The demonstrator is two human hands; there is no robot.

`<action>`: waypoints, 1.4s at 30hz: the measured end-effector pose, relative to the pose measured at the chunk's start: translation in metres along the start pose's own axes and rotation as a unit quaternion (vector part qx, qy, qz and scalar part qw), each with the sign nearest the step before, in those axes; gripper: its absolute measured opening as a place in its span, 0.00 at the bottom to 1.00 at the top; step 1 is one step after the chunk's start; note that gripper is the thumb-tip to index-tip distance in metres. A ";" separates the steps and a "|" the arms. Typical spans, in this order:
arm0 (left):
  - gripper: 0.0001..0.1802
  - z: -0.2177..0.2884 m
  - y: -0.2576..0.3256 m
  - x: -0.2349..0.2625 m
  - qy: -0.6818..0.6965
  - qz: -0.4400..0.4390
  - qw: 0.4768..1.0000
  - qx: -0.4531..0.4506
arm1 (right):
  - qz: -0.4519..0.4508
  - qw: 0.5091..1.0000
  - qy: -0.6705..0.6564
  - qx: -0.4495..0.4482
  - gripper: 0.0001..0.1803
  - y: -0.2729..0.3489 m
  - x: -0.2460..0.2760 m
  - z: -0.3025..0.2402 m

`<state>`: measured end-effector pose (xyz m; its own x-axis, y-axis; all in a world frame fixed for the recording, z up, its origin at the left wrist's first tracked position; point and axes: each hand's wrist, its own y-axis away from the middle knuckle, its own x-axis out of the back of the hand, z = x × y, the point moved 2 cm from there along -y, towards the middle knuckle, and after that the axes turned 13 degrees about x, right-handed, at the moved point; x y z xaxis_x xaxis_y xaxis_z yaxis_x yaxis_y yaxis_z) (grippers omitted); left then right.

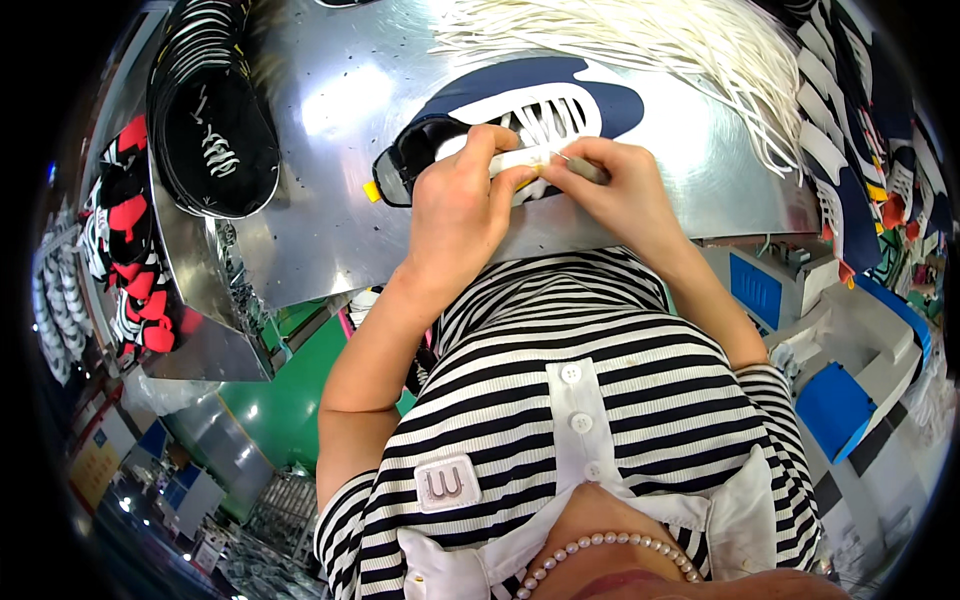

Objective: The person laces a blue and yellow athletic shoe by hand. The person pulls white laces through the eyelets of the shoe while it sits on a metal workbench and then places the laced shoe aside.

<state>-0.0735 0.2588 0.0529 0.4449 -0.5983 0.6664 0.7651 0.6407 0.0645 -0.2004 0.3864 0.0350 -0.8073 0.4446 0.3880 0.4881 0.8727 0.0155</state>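
Observation:
A navy and white shoe upper [500, 92] lies on its side on the metal table, with white laces [552, 120] threaded across its opening. Its dark-lined heel end points left and carries a yellow tab [372, 191]. My left hand [455, 212] is closed at the upper's near edge, pinching a flat white strip [520, 158]; whether this is tongue or lace, I cannot tell. In my right hand [622, 190], thumb and fingers grip a small tool with a grey-brown handle [588, 171]. Its thin tip meets the white strip beside my left fingertips.
A thick bundle of loose white laces [640, 35] covers the table's far right. Nested black shoe uppers [215, 140] stand at left, with red and black ones [130, 240] beyond. More navy and white uppers [835, 170] hang at right, above a grey bin with blue panels [835, 400].

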 end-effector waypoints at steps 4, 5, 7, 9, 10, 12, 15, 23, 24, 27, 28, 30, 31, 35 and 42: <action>0.13 -0.004 -0.002 0.002 0.016 -0.002 0.999 -0.042 | 0.064 0.989 -0.135 0.017 0.11 -0.002 -0.007 0.006; 0.12 -0.005 -0.003 0.003 0.016 -0.009 0.999 -0.047 | 0.083 0.985 -0.153 0.017 0.12 -0.006 -0.004 0.004; 0.12 0.000 -0.001 0.006 0.034 -0.043 0.998 -0.008 | 0.115 0.978 -0.158 0.068 0.11 -0.014 -0.005 0.001; 0.14 0.001 -0.001 0.009 0.027 -0.058 0.998 0.012 | 0.103 0.983 -0.131 0.080 0.11 -0.017 -0.012 0.002; 0.15 0.003 -0.001 0.010 0.008 -0.056 0.998 0.006 | 0.098 0.984 -0.117 0.088 0.10 -0.018 -0.014 0.003; 0.15 0.003 0.000 0.009 -0.046 -0.046 0.998 0.009 | 0.102 0.984 -0.121 0.087 0.10 -0.018 -0.015 0.008; 0.15 0.001 0.001 0.005 -0.069 -0.001 0.998 -0.009 | 0.094 0.980 -0.154 0.085 0.12 -0.018 -0.014 0.007; 0.15 -0.001 0.004 0.000 -0.073 0.043 0.996 -0.033 | 0.005 0.993 -0.099 0.067 0.09 0.018 0.001 -0.003; 0.15 0.000 0.003 0.000 -0.075 0.042 0.996 -0.033 | -0.001 0.994 -0.086 0.065 0.08 0.019 0.001 -0.002; 0.15 -0.001 0.003 0.000 -0.060 0.041 0.996 -0.049 | -0.006 0.995 -0.062 0.075 0.08 0.016 -0.001 0.002; 0.15 -0.001 0.003 0.000 -0.058 0.040 0.996 -0.059 | -0.007 0.996 -0.060 0.070 0.08 0.014 -0.001 0.002; 0.14 -0.003 0.003 0.000 -0.052 0.037 0.995 -0.078 | -0.008 0.997 -0.056 0.060 0.08 0.012 -0.003 0.002; 0.13 -0.004 0.004 -0.002 -0.066 0.036 0.991 -0.107 | -0.009 0.998 -0.028 0.050 0.08 0.009 -0.006 -0.001; 0.13 -0.003 0.006 -0.006 -0.093 0.033 0.983 -0.155 | -0.008 0.999 0.021 0.040 0.09 -0.005 -0.021 -0.005; 0.13 -0.004 0.007 0.001 -0.054 -0.027 0.998 -0.017 | -0.024 0.998 0.050 0.032 0.08 0.000 0.044 -0.016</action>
<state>-0.0657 0.2605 0.0506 0.3511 -0.5751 0.7389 0.8030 0.5908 0.0783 -0.2306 0.4027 0.0671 -0.7910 0.3822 0.4778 0.4248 0.9050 -0.0206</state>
